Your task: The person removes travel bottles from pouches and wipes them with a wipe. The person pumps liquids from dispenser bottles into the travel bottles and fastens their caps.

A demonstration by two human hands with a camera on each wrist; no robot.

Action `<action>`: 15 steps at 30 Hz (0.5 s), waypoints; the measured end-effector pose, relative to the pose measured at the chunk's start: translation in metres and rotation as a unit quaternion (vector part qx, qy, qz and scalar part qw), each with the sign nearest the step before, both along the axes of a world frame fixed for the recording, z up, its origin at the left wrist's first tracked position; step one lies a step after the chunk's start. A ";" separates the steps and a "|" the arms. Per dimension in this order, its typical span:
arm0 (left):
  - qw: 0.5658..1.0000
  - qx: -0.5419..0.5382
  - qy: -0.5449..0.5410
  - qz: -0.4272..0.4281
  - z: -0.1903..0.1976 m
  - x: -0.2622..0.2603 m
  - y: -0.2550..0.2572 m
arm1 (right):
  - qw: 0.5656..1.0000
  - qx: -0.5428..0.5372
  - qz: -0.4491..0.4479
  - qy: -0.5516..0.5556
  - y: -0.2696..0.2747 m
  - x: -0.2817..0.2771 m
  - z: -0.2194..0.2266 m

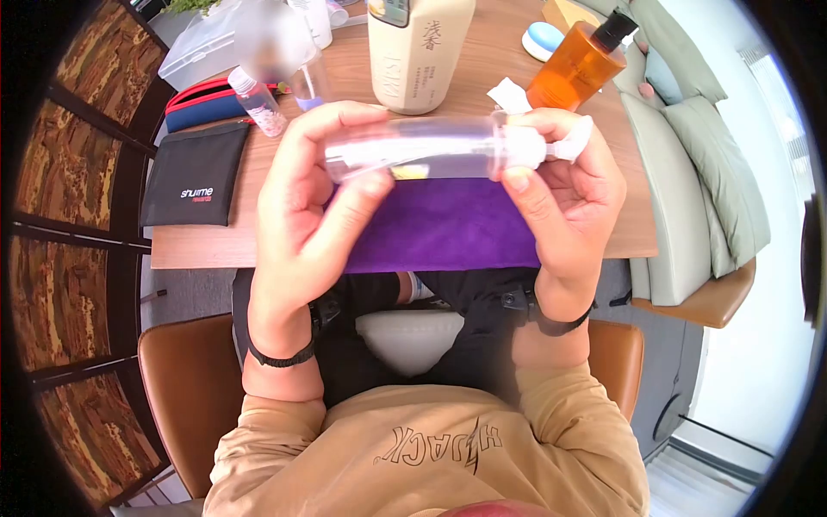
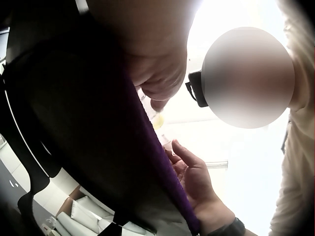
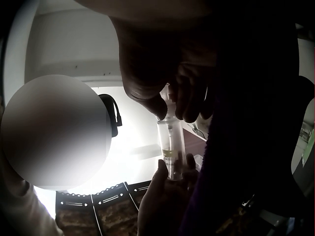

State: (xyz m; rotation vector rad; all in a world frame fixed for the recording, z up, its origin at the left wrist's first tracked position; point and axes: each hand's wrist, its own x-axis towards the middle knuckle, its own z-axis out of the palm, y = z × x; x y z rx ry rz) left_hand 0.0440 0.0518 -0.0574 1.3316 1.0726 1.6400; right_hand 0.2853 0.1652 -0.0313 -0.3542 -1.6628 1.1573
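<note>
A clear pump bottle (image 1: 431, 148) lies sideways between my hands, above a purple cloth (image 1: 448, 228) at the table's near edge. My left hand (image 1: 301, 198) grips its base end, thumb below and fingers above. At the other end my right hand (image 1: 573, 194) pinches the white pump collar (image 1: 522, 146), its nozzle pointing right. The right wrist view shows the same bottle (image 3: 166, 140), with a thin tube inside and a yellowish patch on its wall. In the left wrist view the cloth hides most of the bottle.
Behind the hands stand a large cream bottle (image 1: 413, 65) and an amber pump bottle (image 1: 573, 69). To the left are a small bottle with pink contents (image 1: 258, 103), a black pouch (image 1: 194, 177) and a blue-red case (image 1: 202, 105). A crumpled tissue (image 1: 510, 95) lies by the amber bottle.
</note>
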 end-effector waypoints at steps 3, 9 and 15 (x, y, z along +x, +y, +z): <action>0.978 0.146 0.114 0.096 0.002 0.016 0.011 | 1.000 -0.001 -0.005 0.004 0.001 0.002 0.000; 0.998 -0.054 0.026 0.002 0.007 -0.003 -0.004 | 1.000 0.005 0.007 0.000 -0.001 0.000 -0.001; 0.988 0.108 0.104 0.044 0.004 0.010 0.005 | 1.000 -0.016 -0.001 -0.006 0.001 0.001 -0.001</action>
